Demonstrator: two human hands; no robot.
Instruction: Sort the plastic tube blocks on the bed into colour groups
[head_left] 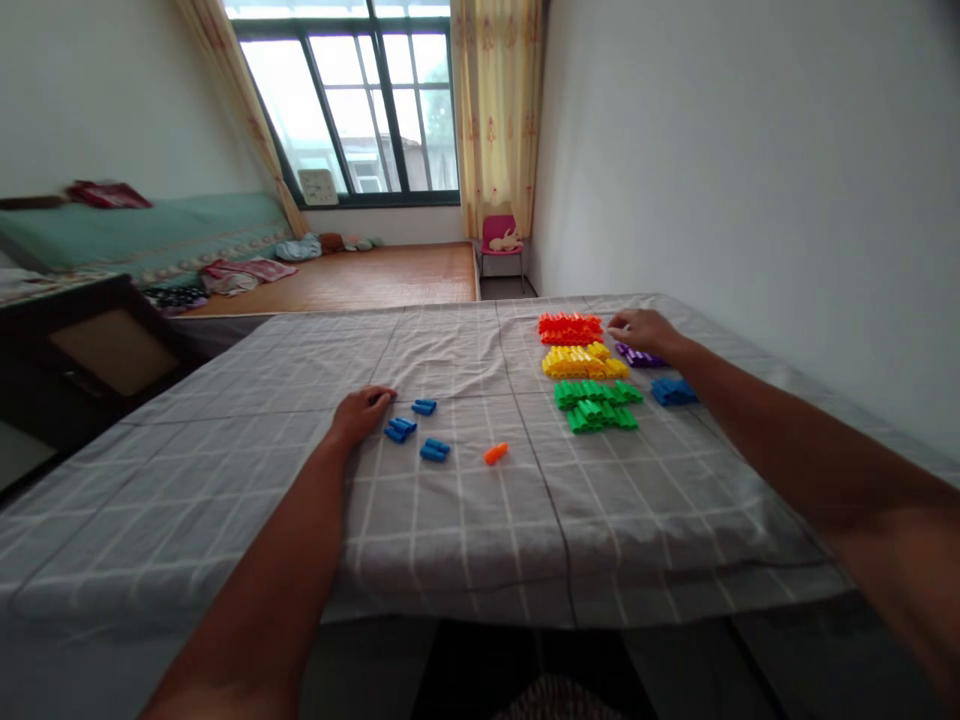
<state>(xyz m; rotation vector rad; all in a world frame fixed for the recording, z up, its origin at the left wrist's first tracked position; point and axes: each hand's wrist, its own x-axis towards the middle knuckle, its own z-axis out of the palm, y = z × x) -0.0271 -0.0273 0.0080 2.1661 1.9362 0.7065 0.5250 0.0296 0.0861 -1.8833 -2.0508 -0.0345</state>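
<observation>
My left hand (pixel 363 410) rests on the cloth with its fingers curled in, and I see nothing in them. Close to its right lie small blue plastic tubes in little groups: one group (pixel 424 407), another (pixel 400 430) and a third (pixel 435 450). A single orange tube (pixel 496 454) lies farther right. My right hand (pixel 643 330) reaches to the right end of the red-orange tube stack (pixel 570 328), fingertips drawn together; whatever they pinch is too small to make out. Below that hand are purple tubes (pixel 637 356), partly covered by my wrist.
Nearer than the red-orange stack lie yellow tubes (pixel 581 362), then green tubes (pixel 598 404). Blue tubes (pixel 673 391) sit beside my right forearm. A grey checked cloth (pixel 450 540) covers the table. Beyond are a wooden platform (pixel 390 272) and a pink chair (pixel 499 228); a wall stands right.
</observation>
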